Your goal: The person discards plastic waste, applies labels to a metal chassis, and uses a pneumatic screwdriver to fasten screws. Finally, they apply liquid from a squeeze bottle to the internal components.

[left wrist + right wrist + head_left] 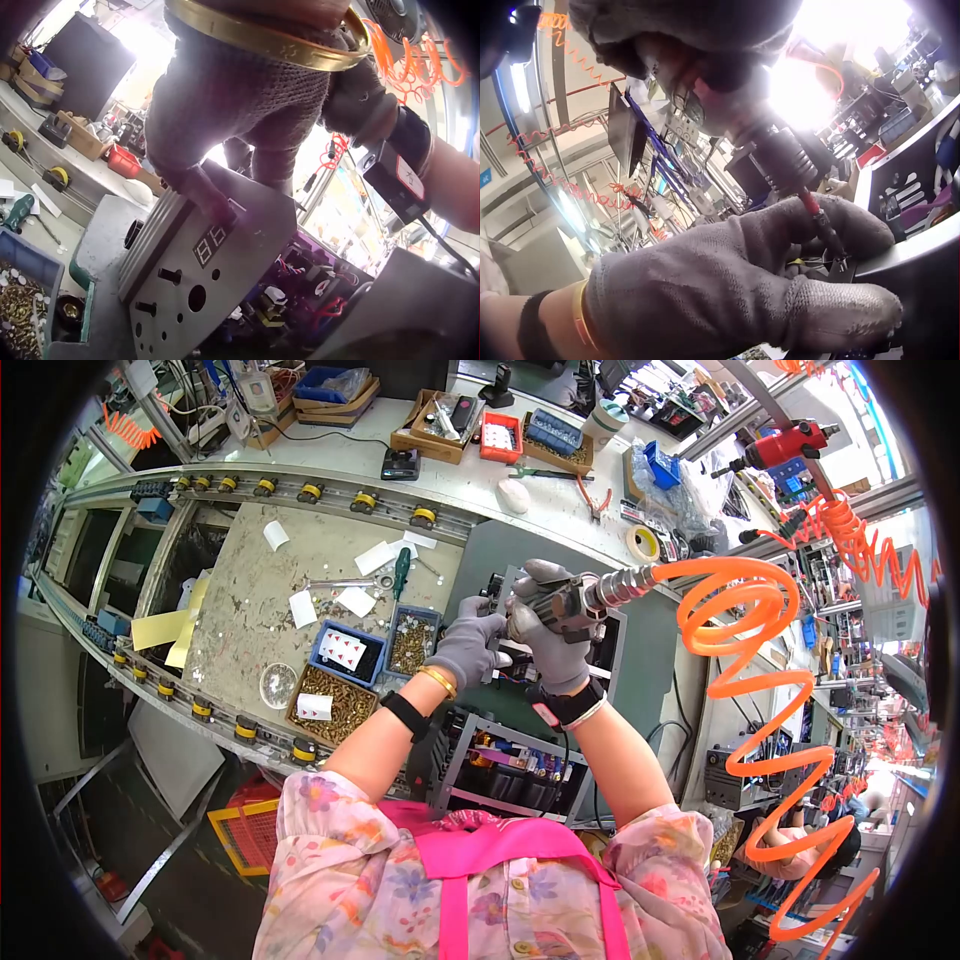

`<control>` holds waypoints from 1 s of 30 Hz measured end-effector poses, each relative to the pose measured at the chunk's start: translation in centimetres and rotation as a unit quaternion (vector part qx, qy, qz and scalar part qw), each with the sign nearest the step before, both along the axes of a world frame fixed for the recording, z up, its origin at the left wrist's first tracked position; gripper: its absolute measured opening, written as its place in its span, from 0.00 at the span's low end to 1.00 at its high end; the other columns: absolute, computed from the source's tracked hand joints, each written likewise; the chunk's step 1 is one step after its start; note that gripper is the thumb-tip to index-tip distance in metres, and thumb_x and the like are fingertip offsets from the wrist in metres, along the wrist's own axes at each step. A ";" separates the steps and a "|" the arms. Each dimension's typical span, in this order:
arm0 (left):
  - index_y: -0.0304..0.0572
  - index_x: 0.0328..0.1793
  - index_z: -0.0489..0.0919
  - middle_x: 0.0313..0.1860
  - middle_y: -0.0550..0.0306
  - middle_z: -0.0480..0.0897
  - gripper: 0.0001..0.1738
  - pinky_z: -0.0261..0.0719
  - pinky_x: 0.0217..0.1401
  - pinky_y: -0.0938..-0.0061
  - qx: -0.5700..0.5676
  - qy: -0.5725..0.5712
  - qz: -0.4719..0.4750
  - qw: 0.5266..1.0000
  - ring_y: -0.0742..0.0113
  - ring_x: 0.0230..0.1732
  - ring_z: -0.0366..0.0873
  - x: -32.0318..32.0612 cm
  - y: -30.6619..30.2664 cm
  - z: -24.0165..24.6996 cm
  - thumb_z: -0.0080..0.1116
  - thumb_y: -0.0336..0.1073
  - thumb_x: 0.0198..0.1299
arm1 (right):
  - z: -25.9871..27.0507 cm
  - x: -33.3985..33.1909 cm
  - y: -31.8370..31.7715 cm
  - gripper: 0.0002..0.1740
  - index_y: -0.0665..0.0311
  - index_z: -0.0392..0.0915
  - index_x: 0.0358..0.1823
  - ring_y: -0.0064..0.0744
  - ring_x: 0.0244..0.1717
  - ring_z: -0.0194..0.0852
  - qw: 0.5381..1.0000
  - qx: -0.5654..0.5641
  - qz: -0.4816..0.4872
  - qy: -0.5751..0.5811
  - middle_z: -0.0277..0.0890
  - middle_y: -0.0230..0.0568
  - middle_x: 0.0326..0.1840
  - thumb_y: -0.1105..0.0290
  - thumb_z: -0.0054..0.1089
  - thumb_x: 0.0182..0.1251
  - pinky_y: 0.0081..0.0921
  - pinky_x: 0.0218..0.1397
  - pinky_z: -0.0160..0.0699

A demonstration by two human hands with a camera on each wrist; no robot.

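Observation:
My gloved right hand (552, 650) grips an air screwdriver (568, 608) joined to an orange coiled hose (745, 572). In the right wrist view, the tool's chuck (784, 161) leads to a thin bit (826, 231) angled down between the thumb and fingers of my left hand (697, 285). That left hand (470, 638), also gloved, grips the edge of a grey metal front panel (251, 251). The panel has a two-digit display (210, 246), round holes and black posts. Wires and circuit parts (281, 304) show behind it. The bit's tip is right at the panel edge.
A second open metal chassis (450, 770) stands nearest my body. On the left are a blue bin (325, 665), a box of brass screws (350, 705) and a green-handled screwdriver (402, 568). Pliers (595, 500) and tape (642, 543) lie behind. A red air tool (785, 448) hangs upper right.

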State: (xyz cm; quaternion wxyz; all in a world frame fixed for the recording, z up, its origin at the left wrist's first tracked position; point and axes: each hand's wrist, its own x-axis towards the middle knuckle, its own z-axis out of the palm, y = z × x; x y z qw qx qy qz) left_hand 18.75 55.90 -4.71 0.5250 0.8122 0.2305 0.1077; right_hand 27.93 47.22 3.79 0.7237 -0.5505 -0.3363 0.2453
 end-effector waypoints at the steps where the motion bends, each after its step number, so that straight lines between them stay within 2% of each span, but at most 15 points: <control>1: 0.45 0.46 0.79 0.65 0.45 0.61 0.26 0.69 0.63 0.64 -0.003 0.000 -0.002 1.000 0.45 0.61 0.69 0.0 0.0 0.1 0.76 0.32 0.36 | 0.0 0.0 0.0 0.26 0.68 0.71 0.55 0.21 0.44 0.75 1.000 -0.006 0.004 -0.006 0.76 0.35 0.42 0.85 0.61 0.52 0.21 0.48 0.78; 6: 0.46 0.48 0.79 0.65 0.45 0.60 0.28 0.68 0.64 0.64 -0.013 -0.017 -0.005 1.000 0.45 0.62 0.67 0.2 0.0 -0.8 0.77 0.32 0.35 | -0.5 0.3 0.1 0.25 0.68 0.71 0.55 0.21 0.44 0.76 0.999 0.008 0.036 0.002 0.76 0.35 0.42 0.86 0.61 0.53 0.21 0.48 0.78; 9: 0.43 0.53 0.80 0.63 0.51 0.61 0.32 0.72 0.62 0.69 0.001 -0.010 -0.009 1.000 0.54 0.60 0.68 0.4 0.1 -1.2 0.77 0.33 0.36 | -0.8 0.2 0.2 0.25 0.68 0.71 0.55 0.22 0.44 0.76 0.999 0.016 0.044 -0.007 0.76 0.35 0.42 0.86 0.61 0.53 0.21 0.48 0.78; 12: 0.42 0.52 0.80 0.63 0.51 0.61 0.31 0.72 0.62 0.69 -0.005 -0.012 -0.002 1.000 0.55 0.60 0.68 0.3 0.0 -0.8 0.77 0.32 0.36 | -0.9 0.3 0.3 0.25 0.68 0.71 0.55 0.22 0.44 0.76 0.998 0.012 0.051 -0.019 0.76 0.35 0.42 0.86 0.60 0.53 0.21 0.48 0.78; 15: 0.43 0.53 0.80 0.63 0.52 0.61 0.32 0.72 0.61 0.69 0.001 -0.019 -0.003 1.000 0.55 0.60 0.68 0.3 0.0 -1.3 0.77 0.32 0.36 | 0.1 0.1 0.6 0.25 0.68 0.71 0.56 0.21 0.44 0.76 0.998 -0.024 0.039 -0.032 0.76 0.35 0.42 0.86 0.60 0.53 0.21 0.48 0.78; 18: 0.45 0.52 0.80 0.63 0.51 0.61 0.31 0.72 0.62 0.69 0.002 -0.012 -0.006 1.000 0.54 0.60 0.69 0.0 0.1 -0.6 0.76 0.31 0.37 | 0.3 0.4 0.3 0.26 0.68 0.71 0.57 0.20 0.43 0.75 0.998 0.019 0.047 -0.044 0.76 0.35 0.42 0.87 0.60 0.53 0.21 0.48 0.77; 20: 0.47 0.53 0.78 0.64 0.48 0.62 0.31 0.70 0.63 0.67 0.001 -0.018 -0.009 1.000 0.49 0.60 0.68 -0.1 0.1 -0.5 0.76 0.31 0.37 | 1.4 0.0 -1.0 0.28 0.68 0.70 0.58 0.20 0.44 0.74 0.998 0.041 0.041 -0.016 0.76 0.36 0.44 0.86 0.60 0.52 0.20 0.49 0.76; 22: 0.49 0.54 0.77 0.64 0.46 0.62 0.33 0.70 0.63 0.65 -0.004 -0.029 -0.001 1.000 0.47 0.60 0.69 -0.5 -0.2 -0.3 0.75 0.30 0.37 | 3.7 -0.2 -3.5 0.29 0.68 0.69 0.58 0.22 0.45 0.75 0.999 0.009 0.005 -0.041 0.76 0.36 0.44 0.86 0.60 0.52 0.21 0.49 0.76; 24: 0.51 0.58 0.75 0.63 0.46 0.63 0.35 0.71 0.62 0.65 -0.006 -0.050 0.016 0.999 0.47 0.59 0.70 -0.8 -0.5 0.4 0.74 0.29 0.38 | 5.7 -0.4 -7.3 0.30 0.68 0.68 0.59 0.24 0.46 0.76 0.999 0.040 0.006 0.001 0.77 0.36 0.44 0.87 0.59 0.52 0.22 0.49 0.77; 25: 0.50 0.61 0.72 0.59 0.48 0.67 0.39 0.70 0.62 0.68 0.030 -0.065 0.010 0.997 0.51 0.58 0.70 -0.9 -0.6 0.0 0.75 0.31 0.37 | 6.2 0.1 -9.7 0.31 0.67 0.67 0.61 0.26 0.47 0.77 0.999 0.035 -0.001 0.000 0.76 0.37 0.45 0.86 0.59 0.52 0.23 0.49 0.78; 28: 0.48 0.62 0.72 0.55 0.44 0.70 0.35 0.73 0.58 0.65 0.187 -0.079 0.008 0.979 0.48 0.55 0.72 -1.1 -0.9 -1.9 0.71 0.35 0.44 | 7.9 0.2 -17.6 0.31 0.67 0.66 0.62 0.26 0.44 0.77 0.996 0.029 -0.066 -0.053 0.75 0.38 0.46 0.81 0.60 0.54 0.23 0.46 0.79; 30: 0.48 0.63 0.71 0.53 0.41 0.71 0.31 0.74 0.55 0.62 0.199 -0.047 -0.026 0.978 0.45 0.51 0.74 -1.8 -1.6 -0.3 0.66 0.38 0.51 | 8.6 -1.0 -22.9 0.30 0.67 0.67 0.61 0.26 0.41 0.76 0.983 0.023 -0.178 -0.046 0.75 0.37 0.44 0.81 0.60 0.53 0.24 0.46 0.78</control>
